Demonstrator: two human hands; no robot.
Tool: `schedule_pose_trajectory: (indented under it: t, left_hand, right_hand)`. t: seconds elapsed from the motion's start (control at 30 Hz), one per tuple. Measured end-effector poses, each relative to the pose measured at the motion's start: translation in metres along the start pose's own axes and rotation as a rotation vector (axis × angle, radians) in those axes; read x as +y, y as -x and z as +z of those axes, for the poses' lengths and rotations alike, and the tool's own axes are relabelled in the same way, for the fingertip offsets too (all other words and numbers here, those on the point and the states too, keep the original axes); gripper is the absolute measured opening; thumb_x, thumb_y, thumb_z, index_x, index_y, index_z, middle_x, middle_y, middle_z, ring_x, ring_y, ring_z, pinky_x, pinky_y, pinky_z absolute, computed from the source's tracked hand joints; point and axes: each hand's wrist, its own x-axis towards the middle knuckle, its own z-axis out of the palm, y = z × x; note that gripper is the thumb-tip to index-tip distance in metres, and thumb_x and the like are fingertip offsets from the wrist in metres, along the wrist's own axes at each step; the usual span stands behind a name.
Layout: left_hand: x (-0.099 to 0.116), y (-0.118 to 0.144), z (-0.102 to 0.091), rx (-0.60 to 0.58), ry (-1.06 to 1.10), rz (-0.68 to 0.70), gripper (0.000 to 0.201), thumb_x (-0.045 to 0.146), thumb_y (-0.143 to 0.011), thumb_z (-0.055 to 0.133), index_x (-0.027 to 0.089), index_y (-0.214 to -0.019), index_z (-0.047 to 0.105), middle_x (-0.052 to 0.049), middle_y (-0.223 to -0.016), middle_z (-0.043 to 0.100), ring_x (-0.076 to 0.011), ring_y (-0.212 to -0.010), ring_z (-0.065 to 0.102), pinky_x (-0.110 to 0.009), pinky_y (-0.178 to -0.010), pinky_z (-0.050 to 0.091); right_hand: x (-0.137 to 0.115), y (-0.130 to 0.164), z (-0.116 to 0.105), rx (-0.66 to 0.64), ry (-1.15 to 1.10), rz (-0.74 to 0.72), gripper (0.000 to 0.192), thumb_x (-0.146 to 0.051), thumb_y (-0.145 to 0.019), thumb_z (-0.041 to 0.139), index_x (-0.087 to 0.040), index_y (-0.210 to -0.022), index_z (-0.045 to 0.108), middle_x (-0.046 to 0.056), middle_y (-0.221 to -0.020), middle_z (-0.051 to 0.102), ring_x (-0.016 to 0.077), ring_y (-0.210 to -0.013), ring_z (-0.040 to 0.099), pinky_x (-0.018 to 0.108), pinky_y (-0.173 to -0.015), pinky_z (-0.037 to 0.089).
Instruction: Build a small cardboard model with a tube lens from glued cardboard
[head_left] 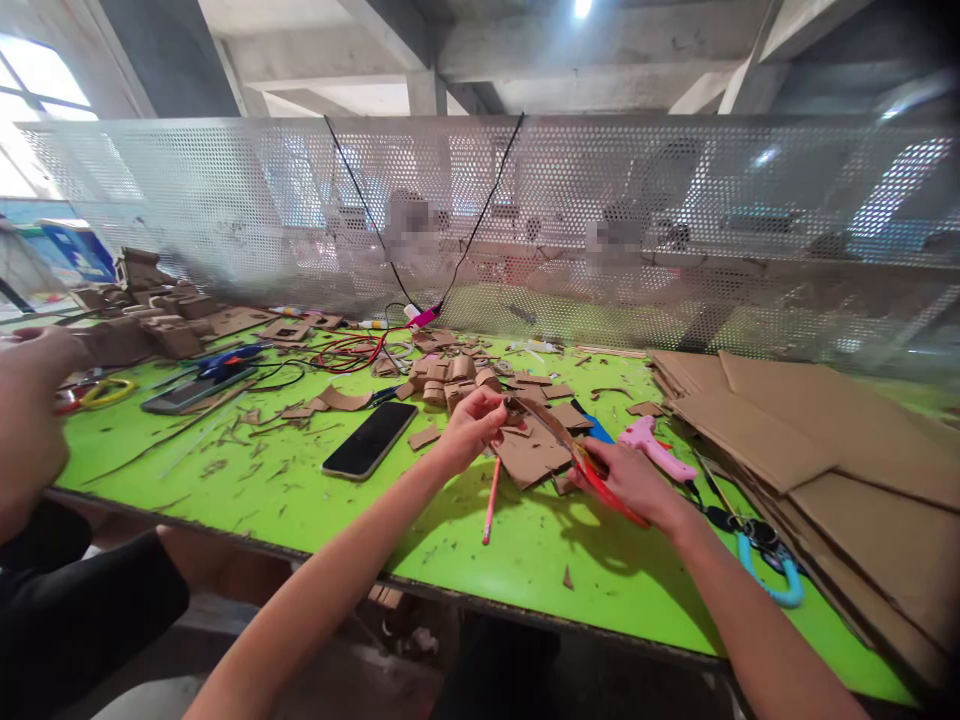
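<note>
My right hand [626, 478] is closed round the red handles of a pair of scissors [600, 482], whose blades point up and left toward my other hand. My left hand [472, 428] pinches a small brown cardboard piece [513, 408] at the blade tips; its shape is partly hidden by the fingers. Beneath the hands lie flat cardboard pieces [525, 460] on the green table [442, 540]. A pink pencil [492, 502] rests just below my left hand. Behind it sits a pile of small rolled cardboard parts [450, 375].
A black phone [370, 440] lies left of my arm. Right are a pink glue gun [656, 447], turquoise-handled cutters [771, 575] and stacked cardboard sheets [825, 440]. A blue glue gun [225, 365] lies left, near another person's hand [34, 420]. A perforated metal screen [480, 240] closes the back.
</note>
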Motion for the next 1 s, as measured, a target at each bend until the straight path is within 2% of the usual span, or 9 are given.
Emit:
schedule_pose_trajectory:
  t: [0.13, 0.27, 0.53, 0.73, 0.87, 1.0]
  left_hand:
    - [0.001, 0.0, 0.002, 0.006, 0.031, -0.005, 0.046, 0.039, -0.057, 0.085, 0.016, -0.075, 0.05, 0.003, -0.068, 0.066, -0.014, -0.057, 0.068, -0.011, -0.035, 0.034]
    - [0.001, -0.001, 0.001, 0.015, 0.071, -0.026, 0.046, 0.04, -0.056, 0.085, 0.016, -0.074, 0.05, 0.002, -0.066, 0.066, -0.0131, -0.056, 0.068, -0.01, -0.034, 0.033]
    - [0.004, -0.003, -0.01, -0.034, 0.132, -0.229, 0.047, 0.037, -0.056, 0.086, 0.015, -0.071, 0.048, 0.003, -0.06, 0.057, -0.0121, -0.058, 0.068, -0.007, -0.033, 0.03]
    - [0.003, -0.003, -0.009, -0.049, 0.159, -0.268, 0.046, 0.035, -0.057, 0.086, 0.015, -0.071, 0.047, 0.003, -0.064, 0.059, -0.0105, -0.058, 0.067, -0.006, -0.033, 0.033]
    - [0.003, -0.004, -0.009, -0.039, 0.181, -0.278, 0.046, 0.035, -0.058, 0.085, 0.015, -0.072, 0.047, 0.004, -0.061, 0.055, -0.0113, -0.06, 0.068, -0.005, -0.033, 0.034]
    - [0.004, -0.004, -0.013, -0.066, 0.223, -0.295, 0.045, 0.035, -0.059, 0.085, 0.017, -0.073, 0.046, 0.004, -0.061, 0.056, -0.0106, -0.06, 0.068, -0.005, -0.034, 0.037]
  right_hand:
    - [0.003, -0.001, 0.001, -0.002, -0.01, -0.016, 0.033, -0.051, -0.087, 0.046, -0.021, -0.077, 0.054, 0.004, -0.07, 0.066, 0.0159, -0.058, 0.054, 0.026, -0.054, 0.03]
    - [0.007, 0.0, -0.001, 0.032, 0.062, -0.023, 0.033, -0.051, -0.086, 0.047, -0.021, -0.073, 0.054, 0.003, -0.064, 0.063, 0.015, -0.054, 0.05, 0.026, -0.053, 0.028]
    - [0.009, 0.001, -0.003, 0.039, 0.099, -0.015, 0.036, -0.055, -0.083, 0.051, -0.021, -0.071, 0.052, 0.0, -0.061, 0.06, 0.0135, -0.051, 0.045, 0.025, -0.051, 0.025]
    - [0.002, 0.0, 0.001, -0.012, 0.048, 0.012, 0.036, -0.055, -0.084, 0.048, -0.02, -0.078, 0.055, 0.003, -0.068, 0.064, 0.0149, -0.056, 0.052, 0.025, -0.052, 0.028]
    - [0.004, -0.002, 0.004, -0.017, 0.015, 0.02, 0.036, -0.055, -0.085, 0.048, -0.021, -0.085, 0.059, 0.004, -0.07, 0.066, 0.0172, -0.059, 0.056, 0.025, -0.053, 0.031]
    - [0.008, -0.001, 0.005, -0.018, 0.004, -0.004, 0.036, -0.054, -0.086, 0.046, -0.021, -0.078, 0.058, 0.004, -0.07, 0.066, 0.0171, -0.059, 0.056, 0.025, -0.054, 0.032]
